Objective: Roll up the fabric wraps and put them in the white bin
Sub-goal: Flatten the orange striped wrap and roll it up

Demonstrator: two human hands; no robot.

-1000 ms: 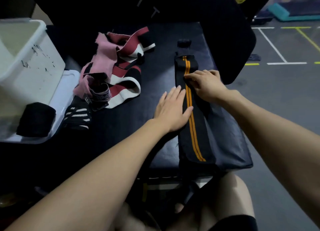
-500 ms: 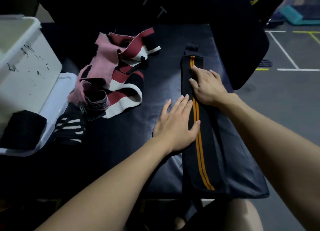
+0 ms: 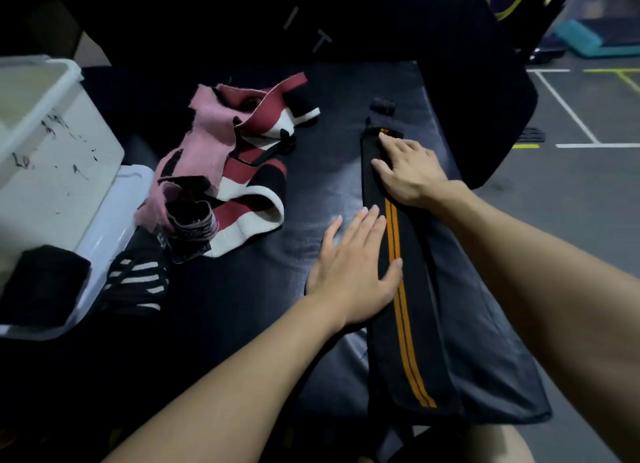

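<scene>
Both flat, the left hand [image 3: 353,268] and right hand [image 3: 412,171] press the black wrap [image 3: 408,341] straight at centre-right of the table [image 3: 242,306]; rolling from one end likely follows.

A black wrap [image 3: 401,324] is marked lengthwise by two orange stripes. Pink, dark red, white and black bands are seen on the heaped wraps [image 3: 239,171]. White stripes cross a black wrap [image 3: 136,282]. The bin [image 3: 59,164] is white.
</scene>
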